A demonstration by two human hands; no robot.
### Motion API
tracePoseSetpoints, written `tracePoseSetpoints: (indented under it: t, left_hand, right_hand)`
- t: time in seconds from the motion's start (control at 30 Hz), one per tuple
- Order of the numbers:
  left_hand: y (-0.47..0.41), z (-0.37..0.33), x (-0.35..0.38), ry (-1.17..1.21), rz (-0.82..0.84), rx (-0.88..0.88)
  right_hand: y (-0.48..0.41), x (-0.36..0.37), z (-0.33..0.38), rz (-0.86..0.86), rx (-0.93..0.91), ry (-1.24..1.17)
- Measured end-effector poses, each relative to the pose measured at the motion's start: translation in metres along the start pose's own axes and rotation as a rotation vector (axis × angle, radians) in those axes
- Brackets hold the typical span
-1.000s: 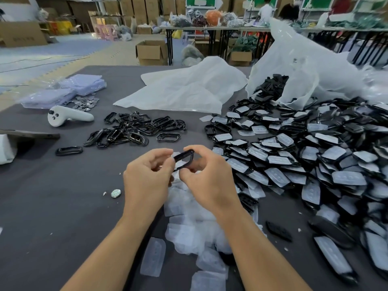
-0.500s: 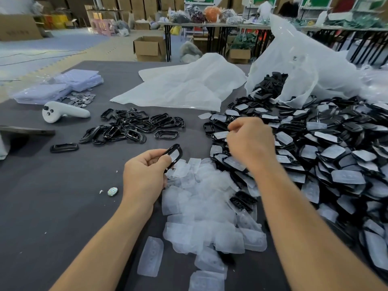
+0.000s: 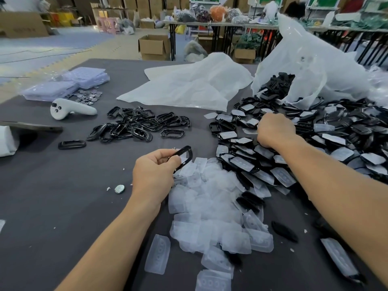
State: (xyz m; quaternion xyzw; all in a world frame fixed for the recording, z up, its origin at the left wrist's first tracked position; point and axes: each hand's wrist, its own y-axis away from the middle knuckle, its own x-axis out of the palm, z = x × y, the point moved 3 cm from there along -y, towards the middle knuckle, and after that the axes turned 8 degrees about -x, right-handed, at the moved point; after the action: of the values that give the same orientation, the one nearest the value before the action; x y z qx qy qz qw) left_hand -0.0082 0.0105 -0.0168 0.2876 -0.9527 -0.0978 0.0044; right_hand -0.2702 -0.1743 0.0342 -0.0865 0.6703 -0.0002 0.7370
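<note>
Left grip (image 3: 155, 172) pinches black frame (image 3: 185, 156) — right grip (image 3: 275, 131) curled into parts pile (image 3: 346, 135), hold unclear.

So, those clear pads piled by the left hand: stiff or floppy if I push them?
Probably floppy: the clear pads look thin and translucent, lying unevenly overlapped. Likely light too, so a push may scatter them across the table rather than shift the pile whole.

The right hand (image 3: 275, 131) no longer shares the black frame (image 3: 184, 156) with the left hand (image 3: 155, 171). It now sits on the heap of film-covered frames (image 3: 336, 139) toward the table's right edge, fingers buried among them. The left hand alone pinches the frame.
</note>
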Motion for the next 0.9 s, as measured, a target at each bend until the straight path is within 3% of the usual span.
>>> tracePoseSetpoints:
  t: [0.1,0.17,0.27,0.37,0.47,0.6,0.9]
  left_hand:
    - [0.000,0.000,-0.001,-0.004,0.003,-0.012]
    - [-0.001,0.000,-0.004,0.039,0.009,-0.033]
    - [-0.002,-0.001,-0.004,0.055,0.020,-0.036]
    - [0.003,0.000,-0.003,0.042,0.027,-0.029]
    - [0.009,0.000,-0.004,0.028,0.047,0.000]
    - [0.012,-0.003,-0.003,0.023,0.077,0.031]
    - [0.008,-0.007,-0.001,0.054,0.214,-0.006]
  right_hand:
    - [0.004,-0.006,0.006,-0.100,-0.112,-0.032]
    - [0.015,-0.020,0.019,-0.228,-0.183,-0.191]
    - [0.050,-0.036,0.055,-0.276,-0.193,-0.718]
    - [0.095,-0.022,0.096,-0.096,-0.056,-1.402]
    - [0.128,0.003,0.121,-0.028,0.088,-1.659]
    - [0.141,0.019,0.133,-0.043,0.143,-1.623]
    - [0.141,0.014,0.130,-0.176,-0.023,-1.321]
